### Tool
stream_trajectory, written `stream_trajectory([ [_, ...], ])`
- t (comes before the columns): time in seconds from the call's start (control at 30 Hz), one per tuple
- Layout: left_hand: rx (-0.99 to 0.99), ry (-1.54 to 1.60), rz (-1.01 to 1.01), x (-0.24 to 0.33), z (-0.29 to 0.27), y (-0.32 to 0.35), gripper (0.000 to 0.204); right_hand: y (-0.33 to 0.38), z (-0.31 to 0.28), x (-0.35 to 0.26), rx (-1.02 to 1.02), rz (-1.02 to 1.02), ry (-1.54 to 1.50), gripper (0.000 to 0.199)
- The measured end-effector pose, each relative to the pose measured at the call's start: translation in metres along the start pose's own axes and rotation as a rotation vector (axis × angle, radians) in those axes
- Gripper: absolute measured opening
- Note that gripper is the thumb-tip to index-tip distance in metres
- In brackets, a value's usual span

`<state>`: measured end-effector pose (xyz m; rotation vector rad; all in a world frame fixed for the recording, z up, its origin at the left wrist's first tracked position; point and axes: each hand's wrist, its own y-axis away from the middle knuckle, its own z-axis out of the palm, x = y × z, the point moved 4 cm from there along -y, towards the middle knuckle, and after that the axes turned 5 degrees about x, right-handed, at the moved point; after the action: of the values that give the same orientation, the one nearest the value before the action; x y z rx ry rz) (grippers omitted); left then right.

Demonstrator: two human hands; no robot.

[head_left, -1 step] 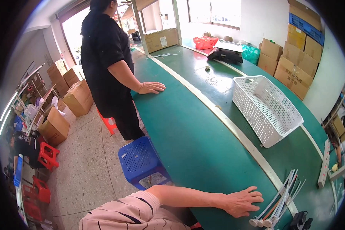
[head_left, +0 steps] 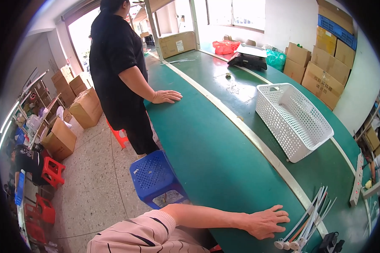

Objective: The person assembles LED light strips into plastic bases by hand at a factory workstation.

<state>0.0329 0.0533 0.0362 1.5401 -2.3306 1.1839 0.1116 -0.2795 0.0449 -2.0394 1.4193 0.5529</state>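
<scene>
The green surface (head_left: 207, 152) takes most of the space. A person in black (head_left: 114, 67) stands at its left edge, one palm (head_left: 166, 96) flat on it. A white basket (head_left: 276, 124) sits across the pale band; nearer is a blue stool (head_left: 154, 173). Thin rods (head_left: 310, 221) lie bunched just beside the left hand (head_left: 264, 222), whose fingers (head_left: 282, 219) rest flat, slightly spread, holding nothing.

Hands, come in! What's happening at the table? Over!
Left hand open, palm down on green table; right hand out of view. Bundle of thin sticks beside that left hand. White basket farther off.
</scene>
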Motion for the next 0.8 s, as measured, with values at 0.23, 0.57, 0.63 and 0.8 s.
stream_trajectory([
  [0.23, -0.002, -0.015, -0.005, 0.000, 0.000, 0.001, 0.041, -0.003, 0.002, 0.005, -0.044, 0.048, -0.055, 0.021],
  [0.57, -0.022, -0.021, -0.013, 0.001, 0.000, 0.001, 0.040, -0.012, 0.000, 0.003, -0.076, 0.180, 0.007, 0.020],
  [0.63, -0.019, -0.015, -0.008, -0.001, 0.003, 0.000, 0.039, -0.015, -0.002, 0.001, -0.072, 0.177, 0.036, 0.020],
  [0.8, 0.082, -0.037, 0.022, 0.000, -0.001, 0.002, 0.032, -0.023, 0.002, -0.002, -0.044, 0.102, 0.088, 0.019],
])
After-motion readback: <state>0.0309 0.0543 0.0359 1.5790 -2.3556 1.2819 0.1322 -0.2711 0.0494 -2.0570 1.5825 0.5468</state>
